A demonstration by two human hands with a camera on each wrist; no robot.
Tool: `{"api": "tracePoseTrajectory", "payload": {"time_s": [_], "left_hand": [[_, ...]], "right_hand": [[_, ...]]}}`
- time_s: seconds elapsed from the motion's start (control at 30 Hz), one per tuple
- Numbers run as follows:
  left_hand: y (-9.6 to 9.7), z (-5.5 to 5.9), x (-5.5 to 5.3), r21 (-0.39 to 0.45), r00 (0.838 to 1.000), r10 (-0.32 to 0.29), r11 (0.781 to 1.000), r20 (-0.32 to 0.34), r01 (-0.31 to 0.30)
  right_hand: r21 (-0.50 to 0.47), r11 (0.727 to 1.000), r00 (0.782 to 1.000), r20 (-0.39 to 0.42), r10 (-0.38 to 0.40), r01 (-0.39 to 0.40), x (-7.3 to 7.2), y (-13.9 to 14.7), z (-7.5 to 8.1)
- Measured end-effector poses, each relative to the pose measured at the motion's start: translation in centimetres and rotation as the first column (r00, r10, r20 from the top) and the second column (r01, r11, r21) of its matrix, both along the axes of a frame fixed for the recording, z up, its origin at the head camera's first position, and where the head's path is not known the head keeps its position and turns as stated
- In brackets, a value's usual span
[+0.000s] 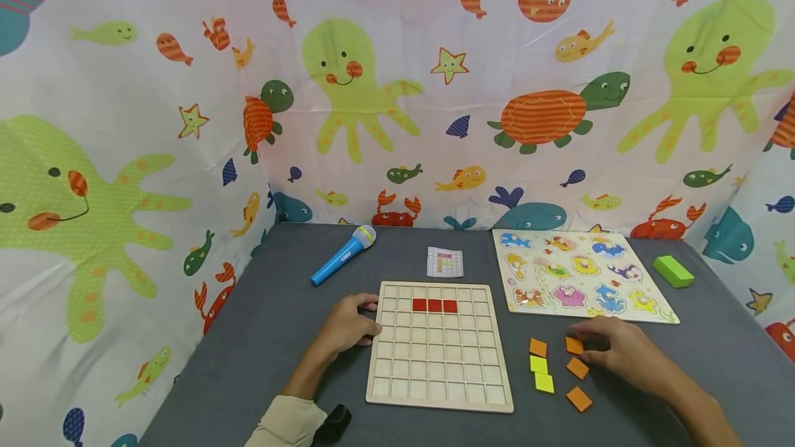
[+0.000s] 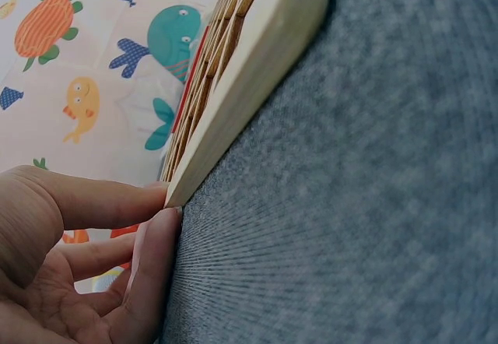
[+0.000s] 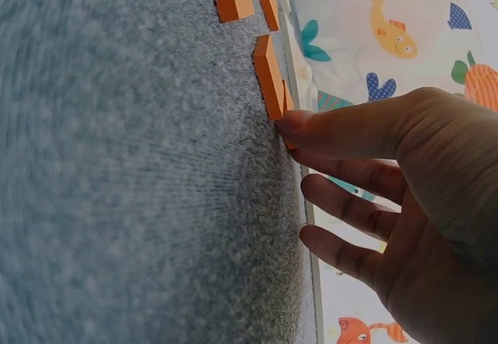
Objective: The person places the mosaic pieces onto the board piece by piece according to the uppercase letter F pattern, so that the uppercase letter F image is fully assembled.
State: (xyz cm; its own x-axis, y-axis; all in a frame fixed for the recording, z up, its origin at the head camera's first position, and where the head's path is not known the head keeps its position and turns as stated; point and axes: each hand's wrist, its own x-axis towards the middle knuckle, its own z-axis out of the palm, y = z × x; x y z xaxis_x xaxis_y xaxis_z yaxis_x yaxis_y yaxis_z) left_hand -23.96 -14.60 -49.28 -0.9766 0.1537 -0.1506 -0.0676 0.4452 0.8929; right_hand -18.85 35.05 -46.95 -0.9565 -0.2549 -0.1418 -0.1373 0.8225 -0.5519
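A wooden grid board (image 1: pixel 439 347) lies on the table, with three red tiles (image 1: pixel 435 305) in a row near its far side. My left hand (image 1: pixel 348 325) holds the board's left edge; thumb and a fingertip meet that edge in the left wrist view. My right hand (image 1: pixel 615 347) pinches an orange tile (image 1: pixel 574 345) between thumb and index finger, its other fingers spread in the right wrist view. Just nearer to me lie two more orange tiles, one close by the thumb (image 3: pixel 311 128). To their left, an orange tile (image 1: pixel 537 347) and two yellow tiles (image 1: pixel 540 373) form a column.
A printed pattern card (image 1: pixel 444 262) lies behind the board, with a blue toy microphone (image 1: pixel 341 257) left of it. An animal puzzle board (image 1: pixel 580 274) stands at the back right, beside a green block (image 1: pixel 673 272). Sea-creature cloth (image 1: pixel 397 88) hangs behind the grey table (image 1: pixel 248 364).
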Motion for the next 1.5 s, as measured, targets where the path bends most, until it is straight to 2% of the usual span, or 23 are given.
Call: {"api": "tracePoseTrajectory", "payload": {"time_s": [0.33, 0.6, 0.83, 1.13, 1.5], "left_hand": [[0.0, -0.1, -0.1, 0.014, 1.000, -0.005, 1.000, 0.002, 0.005], [0.0, -0.1, 0.0, 0.012, 1.000, 0.000, 1.000, 0.000, 0.000], [0.0, -0.1, 0.0, 0.007, 1.000, -0.003, 1.000, -0.005, 0.003], [0.0, 0.0, 0.0, 0.008, 1.000, -0.002, 1.000, -0.005, 0.002], [0.0, 0.1, 0.0, 0.019, 1.000, -0.005, 1.000, 0.001, 0.005]], "right_hand": [[0.064, 0.998, 0.998, -0.059, 0.019, -0.015, 0.4, 0.1, -0.3], [0.053, 0.999, 0.999, -0.045, 0.006, -0.003, 0.6, 0.1, -0.3], [0.071, 0.997, 0.995, -0.095, 0.010, -0.003, 0.6, -0.3, -0.2], [0.009, 1.000, 0.991, -0.135, 0.010, -0.009, 0.3, -2.1, 0.3], [-0.040, 0.997, 0.986, -0.154, 0.059, -0.066, -0.7, -5.4, 0.7]]}}
